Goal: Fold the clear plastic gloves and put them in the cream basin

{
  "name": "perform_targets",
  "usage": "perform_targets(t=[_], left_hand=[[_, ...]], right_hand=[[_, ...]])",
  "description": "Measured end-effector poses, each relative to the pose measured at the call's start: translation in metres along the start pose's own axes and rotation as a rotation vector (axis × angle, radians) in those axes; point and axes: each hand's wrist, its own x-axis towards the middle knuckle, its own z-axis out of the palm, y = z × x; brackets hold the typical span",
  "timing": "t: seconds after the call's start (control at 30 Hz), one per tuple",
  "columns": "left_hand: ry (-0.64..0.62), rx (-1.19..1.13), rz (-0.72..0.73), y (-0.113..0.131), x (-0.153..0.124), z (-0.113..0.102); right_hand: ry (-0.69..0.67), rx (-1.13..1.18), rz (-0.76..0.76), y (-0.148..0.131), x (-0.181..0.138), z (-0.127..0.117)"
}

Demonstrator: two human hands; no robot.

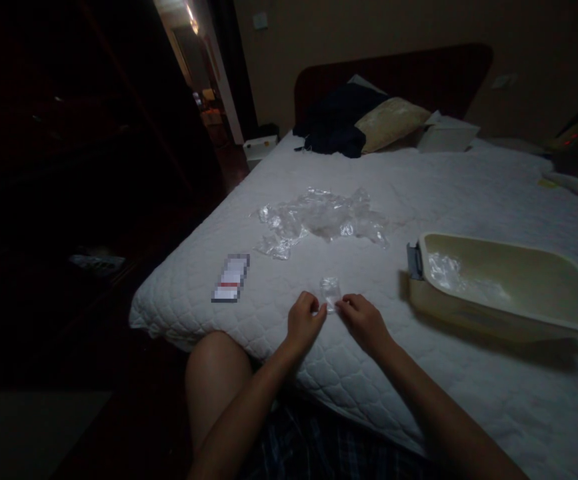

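Hands work at the near side of a white quilted bed [263,327], the left hand [307,321] and right hand [363,320] slightly apart, with a small clear bag [330,291] lying flat between their fingertips. Both meet its near edge; whether either truly pinches it, I cannot tell.

Taking the bag as the clock's centre, loose crinkled plastic [326,217] spreads at twelve, a pixelated flat item [231,279] lies at ten, and a cream tub [449,315] with more clear plastic [446,270] inside stands at three.

Dim light and see-through film could hide an edge, so fingers might miss it or take two layers. Thin plastic could crease or tear if tugged unevenly. A sweeping right forearm might bump the tub, and a draught could scatter the loose plastic.
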Motion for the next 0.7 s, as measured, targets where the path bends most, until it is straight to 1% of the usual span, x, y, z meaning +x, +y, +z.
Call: perform_targets(t=[0.07, 0.13, 0.33, 0.47, 0.6, 0.7], left_hand=[[-0.003, -0.003, 0.009, 0.001, 0.000, -0.001], [0.001, -0.014, 0.014, 0.001, 0.000, -0.001], [0.078, -0.133, 0.052, -0.002, -0.002, 0.000], [0.092, -0.077, 0.189, -0.008, -0.004, 0.001], [0.014, 0.043, 0.391, -0.014, -0.005, 0.003], [-0.046, 0.105, 0.474, -0.017, -0.004, 0.004]], right_hand=[[0.019, -0.022, -0.081, 0.001, 0.000, 0.002], [0.015, 0.003, -0.136, 0.002, 0.000, 0.003], [-0.030, 0.031, -0.157, 0.004, 0.000, 0.006], [-0.042, 0.032, -0.174, 0.004, -0.001, 0.006], [-0.019, 0.042, -0.181, 0.004, -0.001, 0.007], [0.000, 0.050, -0.184, 0.004, 0.000, 0.007]])
